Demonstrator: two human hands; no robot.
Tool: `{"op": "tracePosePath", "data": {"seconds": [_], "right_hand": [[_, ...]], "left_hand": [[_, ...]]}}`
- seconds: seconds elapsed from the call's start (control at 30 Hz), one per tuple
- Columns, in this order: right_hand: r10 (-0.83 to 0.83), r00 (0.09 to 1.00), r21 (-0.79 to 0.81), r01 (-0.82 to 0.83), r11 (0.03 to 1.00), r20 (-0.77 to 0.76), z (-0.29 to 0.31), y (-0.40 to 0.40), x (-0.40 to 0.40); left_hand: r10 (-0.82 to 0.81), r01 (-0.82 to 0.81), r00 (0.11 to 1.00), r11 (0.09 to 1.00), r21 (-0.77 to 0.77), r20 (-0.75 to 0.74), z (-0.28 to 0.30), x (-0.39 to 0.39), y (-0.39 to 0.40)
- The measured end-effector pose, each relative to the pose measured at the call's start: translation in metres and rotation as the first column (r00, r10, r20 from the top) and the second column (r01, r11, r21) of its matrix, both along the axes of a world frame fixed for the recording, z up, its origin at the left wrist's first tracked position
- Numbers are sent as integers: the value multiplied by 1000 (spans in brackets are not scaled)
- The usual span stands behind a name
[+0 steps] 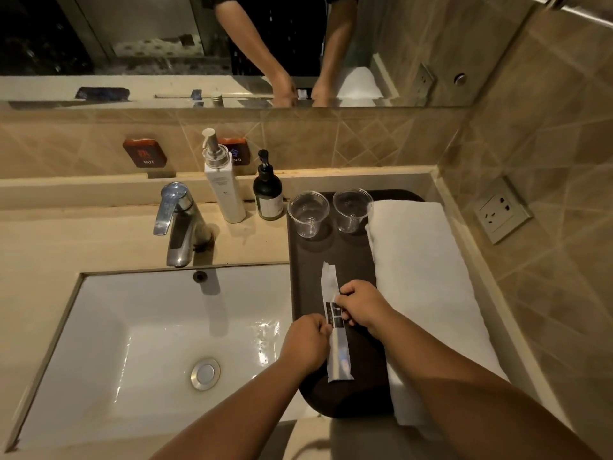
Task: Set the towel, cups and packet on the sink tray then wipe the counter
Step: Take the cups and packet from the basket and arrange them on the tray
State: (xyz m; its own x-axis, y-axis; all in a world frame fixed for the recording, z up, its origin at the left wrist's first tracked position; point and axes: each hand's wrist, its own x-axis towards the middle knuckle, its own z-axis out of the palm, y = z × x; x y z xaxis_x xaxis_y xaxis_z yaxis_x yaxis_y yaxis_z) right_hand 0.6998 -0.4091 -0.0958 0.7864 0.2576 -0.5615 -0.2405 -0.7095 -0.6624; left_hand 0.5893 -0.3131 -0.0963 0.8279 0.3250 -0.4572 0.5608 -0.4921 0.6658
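A dark tray (335,257) lies on the counter to the right of the basin. A folded white towel (418,270) lies along its right side. Two clear plastic cups (307,214) (352,210) stand upright at the tray's far end. A long narrow white packet (336,330) with a dark printed band lies lengthwise over the tray's middle. My left hand (306,343) grips its left edge and my right hand (361,305) pinches it near the printed band.
The white basin (132,333) with a chrome drain sits to the left, below a chrome tap (175,224). A white pump bottle (224,187) and a dark pump bottle (268,194) stand by the back ledge. A wall socket (501,210) is at right.
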Motion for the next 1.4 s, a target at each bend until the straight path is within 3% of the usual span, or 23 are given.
{"op": "tracePosePath", "data": {"seconds": [0.23,0.5,0.67,0.8,1.0,1.3,1.4], "right_hand": [[95,976,-126,-71,989,196,-10,0,-1],[213,915,-202,-150,968,342,-18,1,-7],[315,844,-269,-212,939,435,-17,-4,-13],[449,670,-325,-312,893,591,-18,-16,-25],[683,561,-561,-409,720,467,-25,-16,-31],[728,542,-634,-399,663,420,-24,-14,-33],[721,548,-635,-388,668,424,-19,-14,-33]], "left_hand": [[31,-30,999,993,111,-14,-2,5,-2],[-198,213,977,914,345,-77,-7,2,-6],[-347,334,934,766,549,-84,-1,-8,-1],[-505,405,861,613,678,-58,-9,-34,0],[-563,526,811,583,619,-159,-27,-54,-4],[-574,555,796,567,609,-191,-26,-54,-2],[-555,525,816,599,605,-159,-19,-53,-4]]}}
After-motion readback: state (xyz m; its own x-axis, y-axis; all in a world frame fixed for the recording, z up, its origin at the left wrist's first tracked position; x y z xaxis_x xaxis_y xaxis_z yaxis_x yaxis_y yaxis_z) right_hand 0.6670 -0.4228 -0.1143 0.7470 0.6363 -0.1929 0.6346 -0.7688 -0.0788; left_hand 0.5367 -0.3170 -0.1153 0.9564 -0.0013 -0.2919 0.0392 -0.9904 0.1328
